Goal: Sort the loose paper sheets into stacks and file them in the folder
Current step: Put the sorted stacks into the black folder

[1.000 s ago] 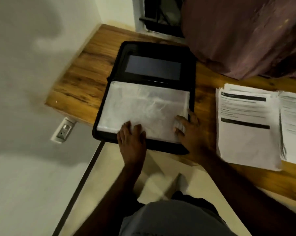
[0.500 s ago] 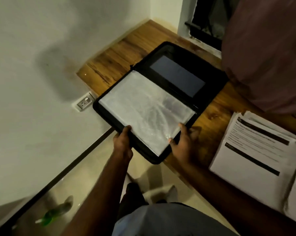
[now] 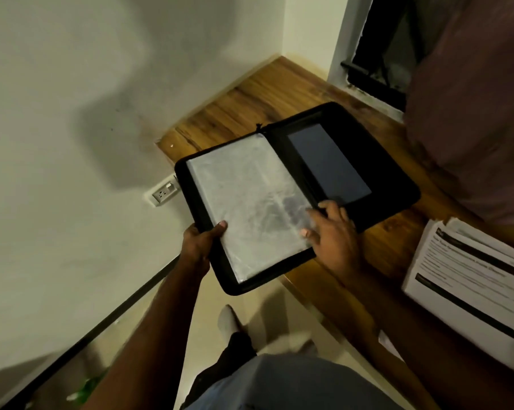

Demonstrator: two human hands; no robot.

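- Black zip folder (image 3: pixel 376 170) lies open, half on the wooden table (image 3: pixel 249 102), its near half hanging past the edge.
- Clear plastic sleeves (image 3: pixel 249 199) cover that near half.
- Left hand (image 3: pixel 201 241) grips the folder's near edge, thumb on top of the sleeves.
- Right hand (image 3: pixel 332 232) pinches the sleeves' right corner.
- Printed paper stack (image 3: pixel 468 279) sits on the table, to the right, apart from the folder.
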